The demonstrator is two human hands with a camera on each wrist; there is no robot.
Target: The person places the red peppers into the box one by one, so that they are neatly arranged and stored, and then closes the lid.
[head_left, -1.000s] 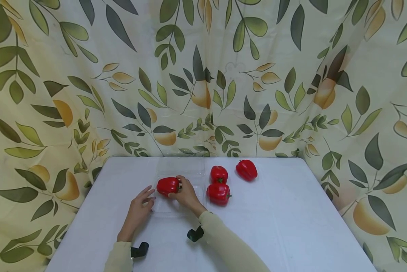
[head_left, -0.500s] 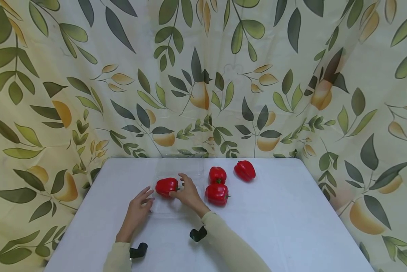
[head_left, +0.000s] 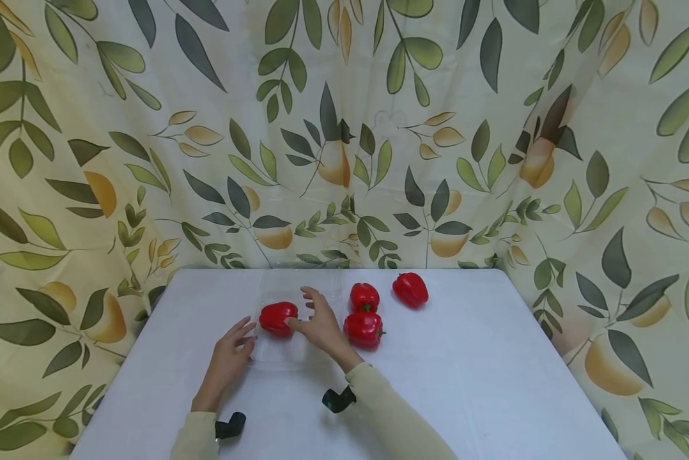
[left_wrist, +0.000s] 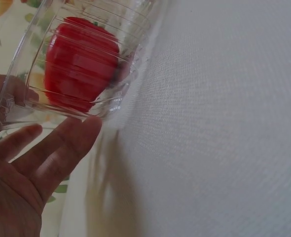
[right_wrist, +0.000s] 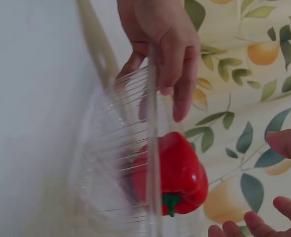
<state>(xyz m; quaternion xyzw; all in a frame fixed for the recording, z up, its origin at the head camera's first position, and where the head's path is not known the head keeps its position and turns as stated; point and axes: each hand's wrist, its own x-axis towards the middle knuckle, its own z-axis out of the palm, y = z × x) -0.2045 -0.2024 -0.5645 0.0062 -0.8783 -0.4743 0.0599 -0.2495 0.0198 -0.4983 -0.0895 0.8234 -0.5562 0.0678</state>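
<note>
The red bell pepper (head_left: 278, 319) lies on its side in the clear plastic container (head_left: 275, 353), its green stem (right_wrist: 170, 202) turned toward the person's right. The plastic is so see-through that I mostly catch it by its ridges and shine (the rim shows far better from the wrists than from above).

The right hand (head_left: 321, 324) has its thumb and fingers spread wide at the stem end, with the grip let go. Its thumb tip overlaps the pepper from overhead; I can't tell whether it touches. The left hand (head_left: 228, 350) is at the container's left side, unclenched, its fingers loosely extended against the plastic.

Just right of the container sit two more peppers, the nearer pepper (head_left: 363, 330) partly in front of the farther pepper (head_left: 364, 298); whether they touch I can't say. A third loose pepper (head_left: 410, 291) lies tilted, farther right and back.

Both arms wear pale sleeves (head_left: 399, 418), with a black piece (head_left: 339, 400) jutting out at each wrist. Everything rests on a white-covered table (head_left: 465, 370), and behind it hangs a cream curtain (head_left: 390, 191) printed with green leaves and orange fruit.
</note>
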